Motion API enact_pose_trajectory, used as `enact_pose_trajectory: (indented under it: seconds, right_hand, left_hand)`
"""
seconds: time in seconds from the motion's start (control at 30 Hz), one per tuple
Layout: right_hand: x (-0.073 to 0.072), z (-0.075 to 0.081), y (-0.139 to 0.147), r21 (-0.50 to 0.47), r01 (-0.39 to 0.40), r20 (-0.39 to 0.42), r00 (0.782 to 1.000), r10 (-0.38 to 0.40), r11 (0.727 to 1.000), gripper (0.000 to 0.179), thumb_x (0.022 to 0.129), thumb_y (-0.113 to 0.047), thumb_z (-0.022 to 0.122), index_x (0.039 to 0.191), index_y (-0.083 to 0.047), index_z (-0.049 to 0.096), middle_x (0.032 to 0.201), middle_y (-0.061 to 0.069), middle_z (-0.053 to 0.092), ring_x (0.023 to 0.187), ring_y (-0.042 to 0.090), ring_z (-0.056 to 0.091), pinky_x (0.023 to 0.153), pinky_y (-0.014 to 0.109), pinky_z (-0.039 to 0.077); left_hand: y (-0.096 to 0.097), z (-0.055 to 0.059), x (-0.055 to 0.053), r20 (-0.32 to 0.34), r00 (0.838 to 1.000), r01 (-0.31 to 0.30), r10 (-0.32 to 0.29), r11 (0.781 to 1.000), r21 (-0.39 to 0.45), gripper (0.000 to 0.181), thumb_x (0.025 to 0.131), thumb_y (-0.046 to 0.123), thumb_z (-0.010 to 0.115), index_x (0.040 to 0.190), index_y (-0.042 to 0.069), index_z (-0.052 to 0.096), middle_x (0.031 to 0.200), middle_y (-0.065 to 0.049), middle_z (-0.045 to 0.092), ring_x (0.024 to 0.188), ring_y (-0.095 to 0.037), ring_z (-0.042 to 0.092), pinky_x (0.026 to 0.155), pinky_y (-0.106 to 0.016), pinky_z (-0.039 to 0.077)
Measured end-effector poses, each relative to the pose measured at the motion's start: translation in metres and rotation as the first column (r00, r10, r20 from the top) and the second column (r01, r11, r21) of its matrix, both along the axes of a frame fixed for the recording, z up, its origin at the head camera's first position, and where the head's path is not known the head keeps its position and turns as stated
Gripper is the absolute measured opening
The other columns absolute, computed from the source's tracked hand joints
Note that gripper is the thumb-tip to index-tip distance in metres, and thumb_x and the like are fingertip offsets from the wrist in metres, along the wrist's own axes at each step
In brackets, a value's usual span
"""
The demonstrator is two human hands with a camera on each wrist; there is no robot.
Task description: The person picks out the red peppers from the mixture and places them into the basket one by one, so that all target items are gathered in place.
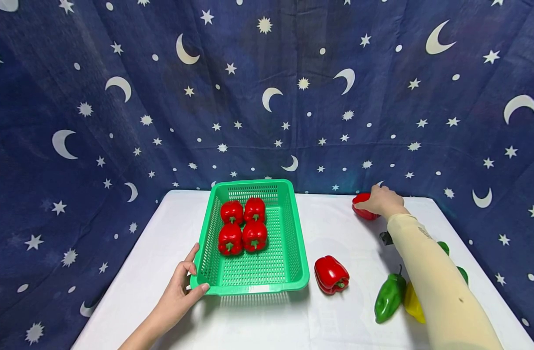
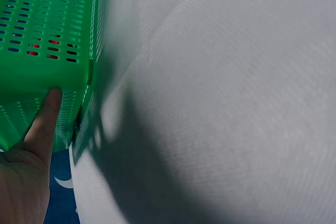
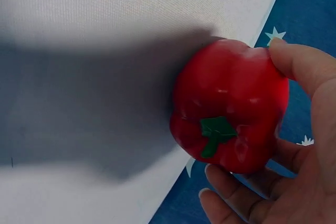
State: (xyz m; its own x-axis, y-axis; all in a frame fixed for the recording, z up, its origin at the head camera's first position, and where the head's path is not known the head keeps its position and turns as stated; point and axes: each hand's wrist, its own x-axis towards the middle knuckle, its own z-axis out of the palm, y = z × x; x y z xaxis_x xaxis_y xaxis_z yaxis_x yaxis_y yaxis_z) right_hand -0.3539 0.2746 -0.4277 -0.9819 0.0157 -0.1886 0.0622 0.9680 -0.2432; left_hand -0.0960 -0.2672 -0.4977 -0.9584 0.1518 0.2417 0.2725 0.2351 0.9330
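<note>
A green plastic basket stands on the table with several red bell peppers grouped in its left half. At its front left corner my left hand holds it, thumb on the front rim and fingers along the left side. The left wrist view shows the thumb against the basket's wall. At the table's back right, my right hand grips another red bell pepper, thumb on one side and fingers on the other. Its green stem faces the right wrist camera.
One more red bell pepper lies right of the basket. Nearer the right arm are a green pepper, a partly hidden yellow one and other green items. A dark blue star-and-moon cloth hangs behind the white table.
</note>
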Motion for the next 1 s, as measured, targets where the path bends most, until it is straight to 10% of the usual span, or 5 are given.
enact_pose_trajectory:
  seconds: [0.37, 1.0]
  right_hand:
    - [-0.001, -0.008, 0.015, -0.319, -0.043, 0.106, 0.991, 0.08, 0.947, 0.075, 0.105, -0.041, 0.04, 0.152, 0.014, 0.021, 0.144, 0.038, 0.036, 0.124, 0.049, 0.04, 0.1, 0.058, 0.044]
    - [0.008, -0.012, 0.022, -0.315, 0.072, 0.23, 0.973, 0.002, 0.946, 0.096, 0.101, -0.064, 0.041, 0.148, 0.018, 0.023, 0.132, 0.036, 0.048, 0.103, 0.041, 0.059, 0.075, 0.041, 0.058]
  left_hand:
    - [0.0, 0.002, 0.001, 0.003, 1.0, 0.011, -0.011, 1.0, -0.013, 0.036, 0.096, -0.004, 0.065, 0.106, 0.002, 0.031, 0.171, -0.006, 0.01, 0.138, -0.052, 0.033, 0.081, -0.035, 0.052]
    - [0.0, 0.002, 0.001, 0.004, 1.0, 0.002, -0.002, 1.0, -0.008, 0.035, 0.096, -0.005, 0.064, 0.106, 0.002, 0.031, 0.171, -0.005, 0.011, 0.139, -0.028, 0.04, 0.081, -0.034, 0.054]
